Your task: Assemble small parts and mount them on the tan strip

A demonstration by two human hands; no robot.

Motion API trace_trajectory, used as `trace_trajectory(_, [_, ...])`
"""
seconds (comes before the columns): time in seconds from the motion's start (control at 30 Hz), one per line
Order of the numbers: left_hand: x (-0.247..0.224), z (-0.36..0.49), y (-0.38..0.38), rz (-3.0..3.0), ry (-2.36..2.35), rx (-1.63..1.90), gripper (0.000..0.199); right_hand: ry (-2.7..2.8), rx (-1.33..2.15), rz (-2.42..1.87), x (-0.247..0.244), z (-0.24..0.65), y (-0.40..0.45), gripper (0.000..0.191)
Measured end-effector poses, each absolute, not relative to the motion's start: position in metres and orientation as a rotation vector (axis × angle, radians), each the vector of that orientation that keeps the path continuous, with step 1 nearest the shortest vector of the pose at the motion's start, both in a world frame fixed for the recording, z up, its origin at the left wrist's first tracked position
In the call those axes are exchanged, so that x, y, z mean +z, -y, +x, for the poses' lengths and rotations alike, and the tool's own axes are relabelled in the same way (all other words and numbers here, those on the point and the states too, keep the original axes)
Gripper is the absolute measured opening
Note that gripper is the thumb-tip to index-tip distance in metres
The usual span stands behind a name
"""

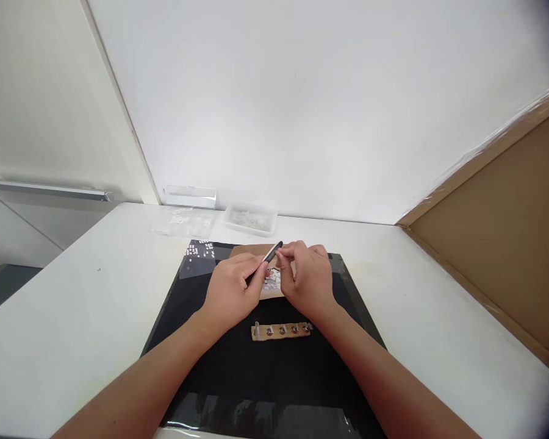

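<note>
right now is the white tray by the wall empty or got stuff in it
The white tray is not empty: pale, translucent bits show inside it. How deep they lie, I cannot tell.

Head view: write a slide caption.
Left hand holds a slim dark object, right hand at its end, over a black mat with a tan strip bearing shiny pieces.

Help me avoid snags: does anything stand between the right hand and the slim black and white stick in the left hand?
Nothing visible does: the right hand is at the stick, near its upper end; contact is unclear.
</note>
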State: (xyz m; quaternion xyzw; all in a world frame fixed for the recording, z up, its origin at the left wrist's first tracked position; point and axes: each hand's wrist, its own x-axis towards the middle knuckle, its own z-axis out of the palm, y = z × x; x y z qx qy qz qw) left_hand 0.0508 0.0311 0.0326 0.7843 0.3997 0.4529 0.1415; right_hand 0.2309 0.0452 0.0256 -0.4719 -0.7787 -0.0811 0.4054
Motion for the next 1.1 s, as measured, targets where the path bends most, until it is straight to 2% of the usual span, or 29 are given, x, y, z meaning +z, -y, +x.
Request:
trace_trajectory(0.4, [0.036,0.05,-0.028,2.304,-1.151,1.275,0.028,2.008,-0.009,-1.146,0.035,0.229,-0.042,0.013])
trace_trajectory(1.1, [0.033,0.052,-0.023,2.462,-1.275,1.249,0.026,2.024,-0.21,-1.18,0.04,0.231,-0.04,0.015])
